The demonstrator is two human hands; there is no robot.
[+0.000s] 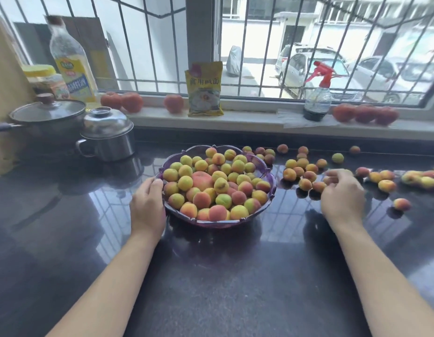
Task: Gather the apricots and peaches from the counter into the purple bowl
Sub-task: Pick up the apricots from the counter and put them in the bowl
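Note:
The purple bowl (271, 183) stands mid-counter, heaped with several yellow-orange apricots and one larger pink peach (202, 180). My left hand (148, 203) grips the bowl's left rim, thumb over the edge. Right of the bowl, several loose apricots (301, 171) lie scattered on the dark counter. My right hand (342, 193) hovers over them, its curled fingers closing on an apricot (330, 180). One single apricot (402, 204) lies apart at the right.
A steel pot (109, 135) and a lidded pan (47, 117) stand at the left back. On the window sill sit tomatoes (173, 103), a yellow packet (204, 90), a spray bottle (317, 98) and an oil bottle (70, 62). More fruit (422, 178) lies at the right edge.

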